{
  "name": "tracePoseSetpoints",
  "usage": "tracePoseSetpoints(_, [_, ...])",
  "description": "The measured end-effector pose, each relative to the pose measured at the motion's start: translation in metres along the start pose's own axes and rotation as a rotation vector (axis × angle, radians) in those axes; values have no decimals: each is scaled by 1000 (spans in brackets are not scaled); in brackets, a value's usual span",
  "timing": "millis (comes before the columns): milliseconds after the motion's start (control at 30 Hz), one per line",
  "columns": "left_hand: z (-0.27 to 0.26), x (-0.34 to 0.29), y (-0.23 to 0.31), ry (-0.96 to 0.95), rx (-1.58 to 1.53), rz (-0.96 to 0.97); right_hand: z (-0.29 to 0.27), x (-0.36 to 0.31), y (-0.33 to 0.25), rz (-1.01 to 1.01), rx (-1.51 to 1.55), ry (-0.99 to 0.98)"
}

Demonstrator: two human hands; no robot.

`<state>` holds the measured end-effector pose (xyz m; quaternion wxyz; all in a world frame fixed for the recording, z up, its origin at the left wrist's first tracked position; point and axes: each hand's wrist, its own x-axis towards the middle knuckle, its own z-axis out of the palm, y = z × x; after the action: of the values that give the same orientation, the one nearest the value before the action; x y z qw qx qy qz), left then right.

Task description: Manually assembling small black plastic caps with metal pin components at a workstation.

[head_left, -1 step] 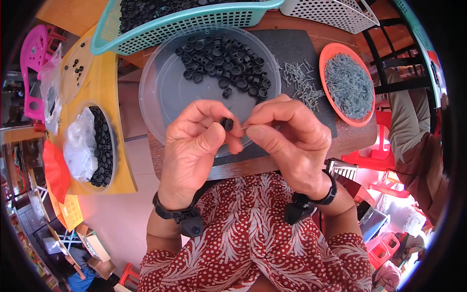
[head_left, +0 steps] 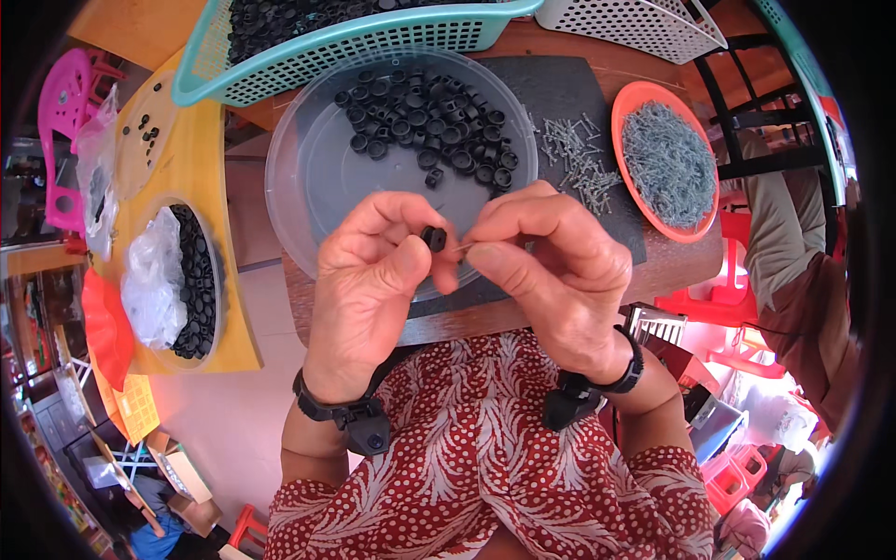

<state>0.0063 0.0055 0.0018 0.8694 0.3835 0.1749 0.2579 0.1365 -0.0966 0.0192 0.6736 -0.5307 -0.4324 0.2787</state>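
Note:
Between the thumb and fingers of my left hand [head_left: 369,285] is a small black plastic cap [head_left: 433,239]. My right hand [head_left: 558,271] is pinched on a thin metal pin [head_left: 461,247], its tip pointing left at the cap. Whether the tip touches the cap I cannot tell. Both hands hover over the near rim of a round clear plastic tub [head_left: 308,201], which holds many similar black caps [head_left: 429,126] toward its far side. Loose screw-like metal pins [head_left: 574,154] lie on a dark mat [head_left: 546,84] to the right.
An orange plate [head_left: 620,117] heaped with metal pins [head_left: 667,163] stands at the right. Behind the tub is a teal basket [head_left: 373,42] of black parts, beside a white basket [head_left: 635,28]. A yellow table [head_left: 238,317] on the left bears another tub of caps. Someone's leg [head_left: 784,224] shows at right.
My right hand has shifted slightly left, bringing the pin a little closer to the black cap. My left hand has hardly moved.

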Motion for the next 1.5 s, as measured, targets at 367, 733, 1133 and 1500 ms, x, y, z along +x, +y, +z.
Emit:
tracePoseSetpoints(367, [4, -3, -2, 50, -54, -18, 4, 0, 9, -163, -171, 53])
tracePoseSetpoints(733, [-1, -5, -3, 82, 52, 35, 5, 2, 10, -302, -392, 59])
tracePoseSetpoints(1133, [4, -7, -2, 117, 225, 119, 5, 5, 15, -441, -463, 20])
tracePoseSetpoints(1500, [-5, -8, 5, 162, 248, 80, 4, 11, 15, -375, -438, -87])
